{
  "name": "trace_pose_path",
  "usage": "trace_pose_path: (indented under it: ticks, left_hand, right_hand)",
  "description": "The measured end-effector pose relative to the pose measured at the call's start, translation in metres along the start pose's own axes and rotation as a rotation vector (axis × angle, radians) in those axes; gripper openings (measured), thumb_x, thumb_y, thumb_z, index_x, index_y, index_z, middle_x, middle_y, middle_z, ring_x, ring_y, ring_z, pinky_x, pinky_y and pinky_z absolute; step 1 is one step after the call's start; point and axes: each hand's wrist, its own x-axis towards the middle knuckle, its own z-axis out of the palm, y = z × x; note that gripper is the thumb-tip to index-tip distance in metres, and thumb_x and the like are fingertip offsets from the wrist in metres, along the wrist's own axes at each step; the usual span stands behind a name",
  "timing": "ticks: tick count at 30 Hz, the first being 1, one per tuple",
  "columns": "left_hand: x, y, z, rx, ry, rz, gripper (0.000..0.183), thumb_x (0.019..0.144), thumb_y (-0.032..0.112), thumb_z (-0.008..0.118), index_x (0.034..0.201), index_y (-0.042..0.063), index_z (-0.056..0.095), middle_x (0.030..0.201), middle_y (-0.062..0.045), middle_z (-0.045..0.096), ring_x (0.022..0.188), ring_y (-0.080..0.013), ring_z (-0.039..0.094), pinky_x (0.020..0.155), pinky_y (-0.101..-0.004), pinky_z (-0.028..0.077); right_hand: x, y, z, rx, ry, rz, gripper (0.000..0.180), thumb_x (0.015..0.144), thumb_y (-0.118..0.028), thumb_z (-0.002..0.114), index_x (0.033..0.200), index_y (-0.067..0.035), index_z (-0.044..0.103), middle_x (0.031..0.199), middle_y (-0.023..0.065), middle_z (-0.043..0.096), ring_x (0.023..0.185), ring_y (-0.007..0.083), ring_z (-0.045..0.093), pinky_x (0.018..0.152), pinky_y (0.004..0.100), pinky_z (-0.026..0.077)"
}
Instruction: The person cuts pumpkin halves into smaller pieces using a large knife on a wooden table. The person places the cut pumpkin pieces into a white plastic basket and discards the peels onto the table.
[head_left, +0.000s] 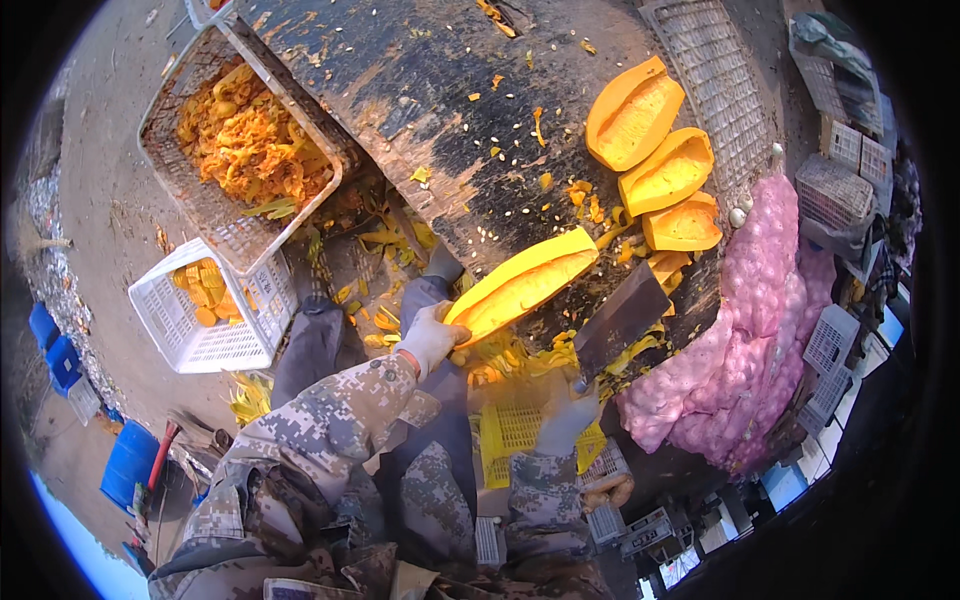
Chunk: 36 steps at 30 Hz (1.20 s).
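Observation:
My left hand (433, 340), in a pale glove, grips the near end of a long, hollowed-out pumpkin half (521, 281) that rests at the edge of a dark, worn wooden board (420, 97). My right hand (568, 420), gloved and blurred, is closed around the handle of a cleaver (622, 319) with a wide dark blade. That blade is over the board's near right corner, to the right of the pumpkin half and apart from it. Several peeled, hollowed pumpkin pieces (636, 112) lie in a row at the board's right side. Seeds and peel scraps are scattered on the board.
A dirty crate (247, 262) full of orange pulp stands left of the board, beside a white plastic crate (225, 352) with pumpkin pieces. Peelings (382, 322) litter the ground below. Pink mesh sacks (757, 330) lie at right. A yellow crate (495, 450) is near my right forearm.

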Motion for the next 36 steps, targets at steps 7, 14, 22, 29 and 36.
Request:
trace_pose_path:
  ticks: [7, 14, 22, 29, 36]
  left_hand:
    - [-0.108, -0.037, -0.195, -0.314, 0.321, 0.034, 0.047, 0.080, -0.008, 0.067, 0.126, -0.008, 0.054, 0.103, -0.016, 0.068, 0.071, -0.0198, 0.068, 0.049, -0.0281, 0.054]
    - [-0.192, -0.120, -0.337, -0.671, 0.594, 0.047, 0.048, 0.081, -0.002, 0.068, 0.127, -0.005, 0.055, 0.102, -0.018, 0.067, 0.074, -0.0222, 0.068, 0.059, -0.0297, 0.056]
    - [-0.233, -0.196, -0.425, -0.926, 0.735, 0.142, 0.056, 0.079, -0.005, 0.069, 0.131, -0.013, 0.050, 0.107, -0.019, 0.067, 0.079, -0.0226, 0.069, 0.062, -0.0301, 0.058]
    - [-0.226, -0.220, -0.458, -1.130, 0.789, 0.170, 0.047, 0.079, -0.009, 0.069, 0.124, -0.010, 0.055, 0.099, -0.018, 0.069, 0.067, -0.0231, 0.068, 0.052, -0.0328, 0.057]
    - [-0.211, -0.223, -0.488, -1.196, 0.792, 0.152, 0.052, 0.075, -0.008, 0.073, 0.120, -0.011, 0.048, 0.097, -0.020, 0.067, 0.069, -0.0272, 0.070, 0.048, -0.0354, 0.056]
  right_hand:
    - [-0.063, -0.027, 0.140, -0.646, -0.626, -0.423, 0.024, 0.081, -0.011, 0.073, 0.099, 0.001, 0.064, 0.082, 0.0087, 0.069, 0.072, 0.0170, 0.065, 0.066, 0.0310, 0.050]
    - [-0.207, -0.033, 0.309, -0.909, -1.163, -0.830, 0.027, 0.078, -0.015, 0.074, 0.100, -0.001, 0.067, 0.083, 0.0140, 0.070, 0.075, 0.0284, 0.069, 0.070, 0.0356, 0.053]
    - [-0.321, 0.063, 0.395, -1.288, -1.345, -0.869, 0.019, 0.079, -0.018, 0.072, 0.093, -0.005, 0.067, 0.081, 0.0150, 0.070, 0.079, 0.0296, 0.070, 0.070, 0.0365, 0.053]
    - [-0.361, 0.060, 0.401, -0.803, -1.444, -0.678, 0.023, 0.080, -0.015, 0.074, 0.094, 0.001, 0.065, 0.077, 0.0119, 0.069, 0.069, 0.0199, 0.068, 0.066, 0.0311, 0.052]
    - [-0.377, 0.116, 0.410, -1.661, -1.373, -0.994, 0.022, 0.083, -0.024, 0.065, 0.095, -0.005, 0.065, 0.082, 0.0191, 0.068, 0.079, 0.0381, 0.067, 0.071, 0.0436, 0.053]
